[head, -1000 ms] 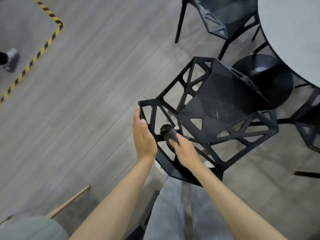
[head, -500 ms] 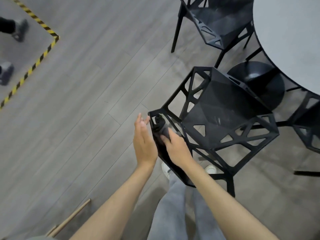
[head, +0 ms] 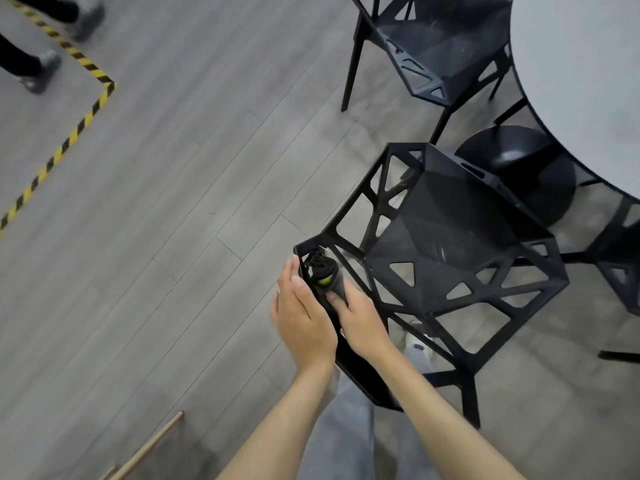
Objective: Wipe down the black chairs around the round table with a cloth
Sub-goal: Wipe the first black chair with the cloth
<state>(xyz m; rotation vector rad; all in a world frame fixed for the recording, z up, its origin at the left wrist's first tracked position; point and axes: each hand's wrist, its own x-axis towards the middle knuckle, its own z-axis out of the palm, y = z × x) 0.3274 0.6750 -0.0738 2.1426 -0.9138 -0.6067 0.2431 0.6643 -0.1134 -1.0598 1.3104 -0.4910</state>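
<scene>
1. The rolled dark cloth with a green spot (head: pixel 325 276) has slid up the back of the black cut-out plastic chair (head: pixel 450 237). Now it sits at the top left corner.
2. My right hand (head: pixel 360 323) pinches the cloth and rubs it there.
3. My left hand (head: pixel 303 318) lies flat against the outside of the chair back, fingers straight, holding nothing.
4. I think this back is nearly wiped. The seat waits.
5. The round grey bench (head: pixel 581 81) and another black chair (head: pixel 426 46) stand near.

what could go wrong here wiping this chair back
The rolled cloth sits at an open cutout in the nearest chair's backrest; it could slip through onto the floor. The right hand's fingers press near the lattice struts and might catch. Someone's feet move nearby.
</scene>
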